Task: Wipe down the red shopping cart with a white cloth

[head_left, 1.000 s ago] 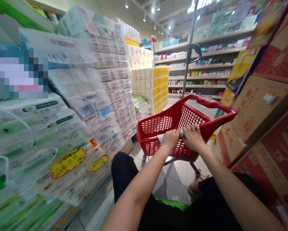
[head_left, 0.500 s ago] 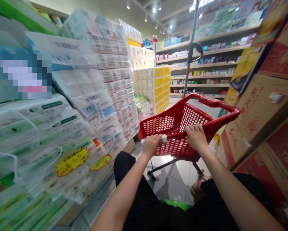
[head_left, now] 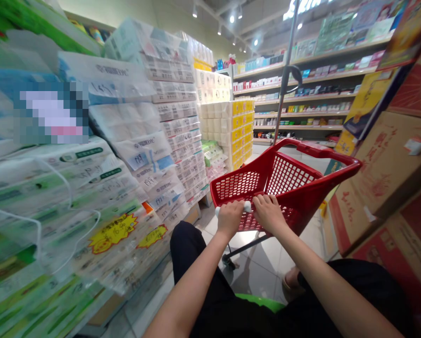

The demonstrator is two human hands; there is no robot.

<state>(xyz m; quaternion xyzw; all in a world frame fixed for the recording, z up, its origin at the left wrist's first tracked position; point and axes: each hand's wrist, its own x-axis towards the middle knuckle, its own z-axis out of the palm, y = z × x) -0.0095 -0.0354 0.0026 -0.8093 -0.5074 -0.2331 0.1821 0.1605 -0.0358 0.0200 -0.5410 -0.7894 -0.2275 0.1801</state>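
Note:
In the head view, a red plastic shopping cart [head_left: 294,197] with a perforated basket stands in front of my knees. My left hand [head_left: 230,218] is closed around a white, rounded piece [head_left: 247,206] at the cart's near rim; white shows at both sides of the fist. I cannot tell whether this piece belongs to the cart. Just beside it, my right hand [head_left: 269,213] grips the same near rim, with its fingers curled over the edge and the fingertips partly hidden. The cart's handlebar [head_left: 323,152] rises at the far right, apart from both hands.
Stacked tissue packs [head_left: 175,112] line the left side, with yellow price tags [head_left: 113,234] and a white cable [head_left: 69,188]. Cardboard boxes [head_left: 396,159] rise on the right. Behind the cart are a metal pole [head_left: 284,89] and stocked shelves [head_left: 309,96]. Something green [head_left: 261,300] shows below me.
My right hand has slid left along the cart's near rim, close to my left hand. The left hand keeps its hold. The whole view has shifted slightly.

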